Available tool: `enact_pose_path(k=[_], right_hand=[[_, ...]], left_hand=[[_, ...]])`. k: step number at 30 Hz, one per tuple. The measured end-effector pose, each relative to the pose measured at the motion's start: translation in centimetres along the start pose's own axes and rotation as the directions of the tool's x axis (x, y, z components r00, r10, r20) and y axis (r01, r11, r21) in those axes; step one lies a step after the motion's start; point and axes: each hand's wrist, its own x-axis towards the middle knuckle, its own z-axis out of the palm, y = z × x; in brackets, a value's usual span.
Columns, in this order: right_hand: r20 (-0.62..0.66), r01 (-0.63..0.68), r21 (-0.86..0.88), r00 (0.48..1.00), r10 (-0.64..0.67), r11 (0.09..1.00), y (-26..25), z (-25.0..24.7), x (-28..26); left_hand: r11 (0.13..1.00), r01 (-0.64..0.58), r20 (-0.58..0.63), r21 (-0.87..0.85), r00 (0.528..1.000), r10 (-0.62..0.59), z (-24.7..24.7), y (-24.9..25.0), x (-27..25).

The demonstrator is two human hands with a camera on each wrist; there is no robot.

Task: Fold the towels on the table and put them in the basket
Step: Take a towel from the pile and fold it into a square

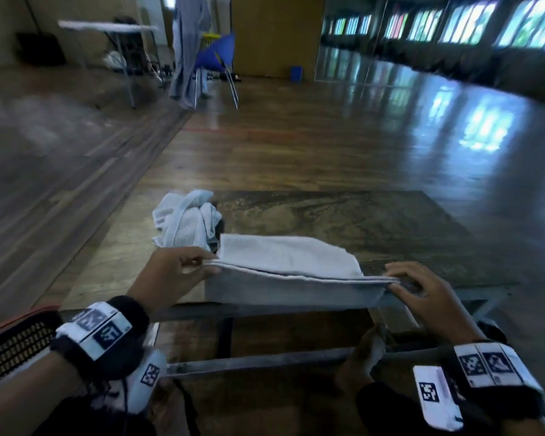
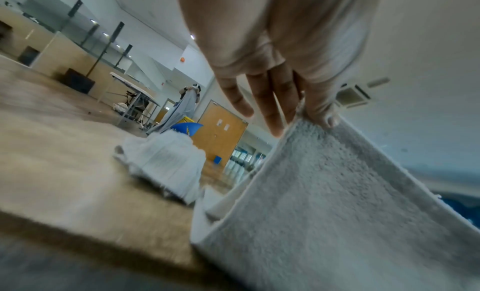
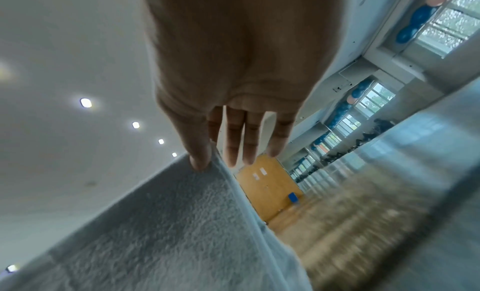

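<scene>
A white towel (image 1: 283, 262) hangs doubled over the near edge of the low wooden table (image 1: 375, 221). My left hand (image 1: 183, 272) pinches its left corner between thumb and fingers, and my right hand (image 1: 412, 284) pinches its right corner. The edge between them is stretched taut, slightly above the tabletop. The left wrist view shows my thumb on the towel (image 2: 324, 192) corner; the right wrist view shows the same on the towel (image 3: 168, 223). A crumpled white towel (image 1: 186, 218) lies at the table's left side, also seen as the crumpled towel (image 2: 166, 164). A mesh basket (image 1: 10, 341) stands at lower left.
The table stands on a shiny wooden floor. Far behind are a blue chair (image 1: 217, 58), a white folding table (image 1: 107, 26), a person holding up a grey cloth (image 1: 186, 51), and a wooden door (image 1: 277, 33). Windows line the right wall.
</scene>
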Motion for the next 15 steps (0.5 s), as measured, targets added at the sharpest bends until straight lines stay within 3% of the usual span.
enact_pose_path(k=[8, 12, 15], right_hand=[[-0.253, 0.12, 0.185, 0.965, -0.071, 0.975, -7.5, -9.2, 3.8], [-0.275, 0.087, 0.35, 0.961, 0.013, 0.932, -8.2, -9.6, 6.6], [-0.258, 0.05, 0.369, 0.965, 0.051, 0.928, -7.6, -8.7, 8.5]], left_hand=[[0.989, -0.065, -0.189, -0.135, 0.981, 0.039, -7.6, 5.6, 4.9], [0.993, -0.075, -0.164, -0.096, 0.985, 0.059, -8.6, 7.2, 7.5], [0.998, -0.051, -0.175, -0.041, 0.984, 0.043, -8.4, 6.7, 9.2]])
